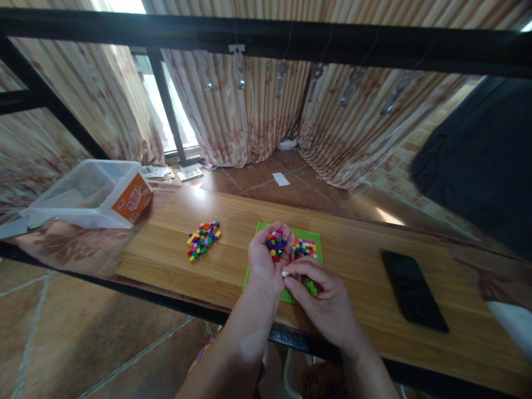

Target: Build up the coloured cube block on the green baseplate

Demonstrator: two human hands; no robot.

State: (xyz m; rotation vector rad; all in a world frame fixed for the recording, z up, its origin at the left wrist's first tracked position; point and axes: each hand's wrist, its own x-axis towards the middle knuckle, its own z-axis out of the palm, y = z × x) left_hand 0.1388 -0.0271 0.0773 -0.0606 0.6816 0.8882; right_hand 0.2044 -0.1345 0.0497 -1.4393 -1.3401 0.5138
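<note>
My left hand (262, 265) is turned palm up and cupped around a small heap of colourful toy building bricks (275, 245). Between the thumb and fingertips of my right hand (326, 296) is a small white brick (285, 274), close to the left palm's heel. Both hands are above a green studded baseplate (310, 234), whose middle they partly hide. Multicoloured bricks (306, 247) are set close together on the plate, just right of the left fingers. To the left, a loose pile of mixed bricks (203, 242) lies on the wooden board.
A black phone (413, 291) lies on the wooden board (353, 244) at right. At far left stands a clear plastic bin (83, 213) with an orange label. A dark metal bar with hanging clips (238, 61) crosses overhead, before striped curtains (266, 116).
</note>
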